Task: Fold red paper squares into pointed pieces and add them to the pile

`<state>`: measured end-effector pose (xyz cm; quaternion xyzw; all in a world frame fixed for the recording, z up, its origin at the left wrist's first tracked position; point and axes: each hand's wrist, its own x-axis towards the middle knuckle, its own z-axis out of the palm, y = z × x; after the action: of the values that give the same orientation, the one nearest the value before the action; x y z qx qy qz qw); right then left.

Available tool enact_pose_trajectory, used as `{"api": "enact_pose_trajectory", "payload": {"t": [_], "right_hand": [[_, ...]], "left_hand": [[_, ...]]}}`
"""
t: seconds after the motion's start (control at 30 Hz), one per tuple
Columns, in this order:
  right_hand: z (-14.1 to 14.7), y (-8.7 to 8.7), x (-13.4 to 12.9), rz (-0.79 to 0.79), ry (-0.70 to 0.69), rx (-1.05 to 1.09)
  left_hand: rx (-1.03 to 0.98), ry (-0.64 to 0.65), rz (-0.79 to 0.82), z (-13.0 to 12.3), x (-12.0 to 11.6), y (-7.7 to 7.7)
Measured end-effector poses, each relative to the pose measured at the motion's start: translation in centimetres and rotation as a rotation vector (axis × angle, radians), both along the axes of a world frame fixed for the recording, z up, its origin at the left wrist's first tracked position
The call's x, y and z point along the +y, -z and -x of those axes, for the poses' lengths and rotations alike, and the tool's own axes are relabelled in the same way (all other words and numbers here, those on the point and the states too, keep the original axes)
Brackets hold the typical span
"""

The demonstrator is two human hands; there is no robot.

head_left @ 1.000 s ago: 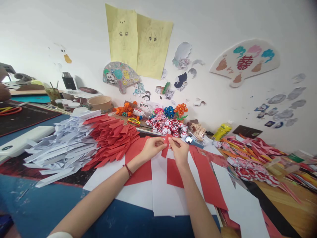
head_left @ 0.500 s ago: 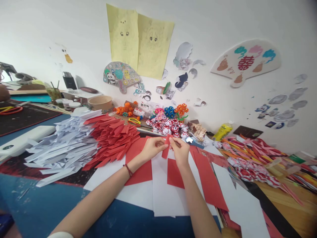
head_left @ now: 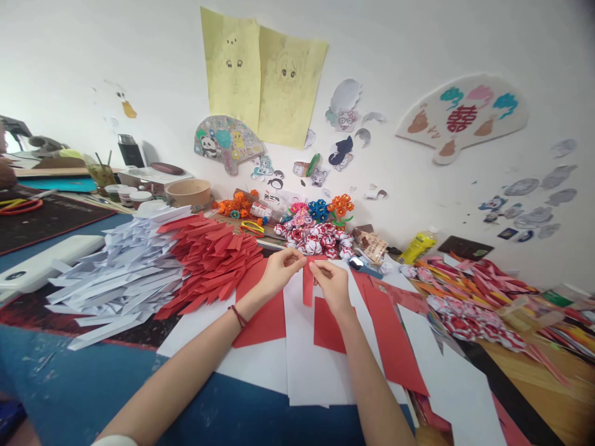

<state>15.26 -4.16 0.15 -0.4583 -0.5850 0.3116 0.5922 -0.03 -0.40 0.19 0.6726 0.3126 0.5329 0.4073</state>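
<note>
"Looking at the left hand [head_left: 279, 272], what has it got?"

"The upper end of a red paper strip [head_left: 307, 291], pinched between thumb and fingertip. The right hand [head_left: 333, 286] pinches the same strip by its other edge, near the top."

"Why both hands so close together, do you think?"

"Probably for control. Thin paper bends easily, and two narrow grips side by side would let the fingertips shape or crease it precisely. The lower part hangs free between them."

"Is it touching the sheets?"

"I can't tell. It's over the white paper sheets [head_left: 316, 378], just beyond the red paper rectangle [head_left: 328, 328]. That pale backing does make a red edge easy to see."

"And the heaps on the left?"

"White folded strips [head_left: 130, 272] lie beside red folded strips [head_left: 214, 257], their edges meeting. I'd guess they're grouped by colour so either kind is simple to pick out, and set off to the side so the forearms have room."

"The red-and-white paper flowers [head_left: 316, 236]?"

"Behind the hands, near the wall [head_left: 372, 37]. Perhaps they're back there so nothing crushes their petals."

"Anything pressing on the strip itself?"

"Only fingertips, as far as I can see. The grip looks light, which would suit paper that marks easily."
</note>
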Motion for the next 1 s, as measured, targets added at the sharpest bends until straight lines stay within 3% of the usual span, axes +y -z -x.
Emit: {"api": "enact_pose_trajectory", "payload": {"t": [0.5, 0.67, 1.0], "right_hand": [[0.77, -0.58, -0.70, 0.184, -0.248, 0.084], [0.93, -0.67, -0.73, 0.171, -0.212, 0.080], [0.89, -0.36, -0.47, 0.179, -0.207, 0.187]], "left_hand": [[0.040, -0.047, 0.027, -0.18, -0.62, -0.53], [0.036, -0.014, 0.095, -0.45, -0.50, -0.04], [0.120, -0.030, 0.006, -0.38, -0.56, -0.10]]}}
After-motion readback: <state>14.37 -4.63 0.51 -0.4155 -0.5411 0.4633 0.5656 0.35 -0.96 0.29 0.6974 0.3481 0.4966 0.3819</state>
